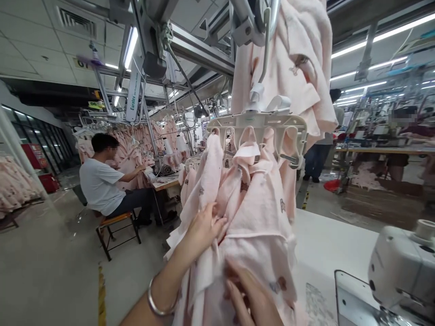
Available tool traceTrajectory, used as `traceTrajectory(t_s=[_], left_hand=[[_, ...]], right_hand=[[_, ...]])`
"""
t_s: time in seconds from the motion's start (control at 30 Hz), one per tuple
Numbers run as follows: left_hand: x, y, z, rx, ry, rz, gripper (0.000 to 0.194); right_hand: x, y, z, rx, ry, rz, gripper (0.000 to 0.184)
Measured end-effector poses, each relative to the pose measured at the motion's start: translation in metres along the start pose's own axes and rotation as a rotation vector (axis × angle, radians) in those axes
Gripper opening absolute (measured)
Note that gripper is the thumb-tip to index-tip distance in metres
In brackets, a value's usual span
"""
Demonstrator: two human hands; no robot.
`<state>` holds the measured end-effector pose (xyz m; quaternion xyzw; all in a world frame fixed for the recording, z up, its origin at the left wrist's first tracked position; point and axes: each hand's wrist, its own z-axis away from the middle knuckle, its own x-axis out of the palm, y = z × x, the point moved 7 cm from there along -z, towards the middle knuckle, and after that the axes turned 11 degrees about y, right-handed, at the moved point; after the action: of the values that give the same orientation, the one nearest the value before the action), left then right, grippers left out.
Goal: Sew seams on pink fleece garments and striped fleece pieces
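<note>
Pink printed fabric pieces (pixel 258 213) hang in layers from a pale plastic clip hanger (pixel 234 121) right in front of me. My left hand (pixel 204 226), with a silver bangle on the wrist, is closed on a pink fabric piece (pixel 207 181) at the left of the bundle; its fingertips sink into the folds. Lower down, my right hand (pixel 249 294) is against the front of the hanging fabric, its fingers apart and slightly blurred. Folds hide part of its fingertips.
A white sewing machine (pixel 404 267) stands on the white table (pixel 322 240) at right. More pink fabric (pixel 288 59) hangs above from the overhead rail (pixel 204 50). To the left, a seated person (pixel 102 181) works at another table. Another person (pixel 316 154) stands behind.
</note>
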<state>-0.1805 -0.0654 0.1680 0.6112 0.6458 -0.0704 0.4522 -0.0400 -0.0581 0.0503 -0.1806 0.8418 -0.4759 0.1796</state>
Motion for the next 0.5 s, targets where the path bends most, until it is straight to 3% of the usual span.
traceTrajectory(t_s=[0.1,0.23,0.33,0.4,0.5], left_hand=[[0.011,0.000,0.002,0.042,-0.062,-0.030,0.008],[-0.014,0.019,0.011,0.120,-0.148,0.090,0.013],[-0.023,0.026,0.016,0.012,-0.188,0.373,0.019],[-0.013,0.018,0.016,-0.085,-0.130,0.433,0.020],[0.014,-0.010,0.016,-0.145,0.036,0.277,0.030]], right_hand=[[0.022,-0.002,-0.015,0.242,-0.162,-0.219,0.055],[0.026,0.002,-0.023,0.335,-0.109,-0.234,0.063],[0.035,0.015,-0.027,0.402,-0.118,-0.206,0.064],[0.046,0.025,-0.034,0.429,-0.151,-0.169,0.058],[0.059,0.036,-0.049,0.432,-0.157,-0.107,0.037]])
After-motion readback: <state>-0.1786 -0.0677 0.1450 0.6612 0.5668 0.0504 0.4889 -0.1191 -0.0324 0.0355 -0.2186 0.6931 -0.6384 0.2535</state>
